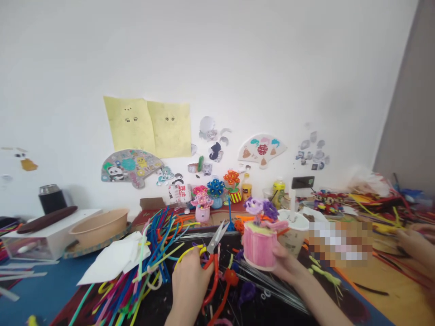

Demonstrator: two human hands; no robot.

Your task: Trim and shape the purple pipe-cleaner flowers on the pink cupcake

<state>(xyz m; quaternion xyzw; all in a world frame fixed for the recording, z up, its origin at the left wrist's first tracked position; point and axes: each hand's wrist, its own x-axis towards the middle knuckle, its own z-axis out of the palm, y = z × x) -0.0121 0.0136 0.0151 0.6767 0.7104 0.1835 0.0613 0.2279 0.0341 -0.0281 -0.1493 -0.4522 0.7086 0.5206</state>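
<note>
My left hand (189,280) is closed round the red handles of a pair of scissors (214,253), whose blades point up and away and stand slightly apart. My right hand (284,265) grips a small pink pot (258,246) wrapped in fuzzy pipe cleaner, topped with purple and pink pipe-cleaner flowers (262,209). The pot is held upright just right of the scissor blades. Under both hands lies a black mat (238,290) strewn with thin wires and pipe-cleaner scraps.
A heap of coloured pipe cleaners (149,267) lies left of my left hand, beside white paper (112,260) and a tan bowl (99,226). A white paper cup (295,231) stands behind the pot. Finished flower pots (217,192) line the wall. Another person's hand (414,244) works at the right.
</note>
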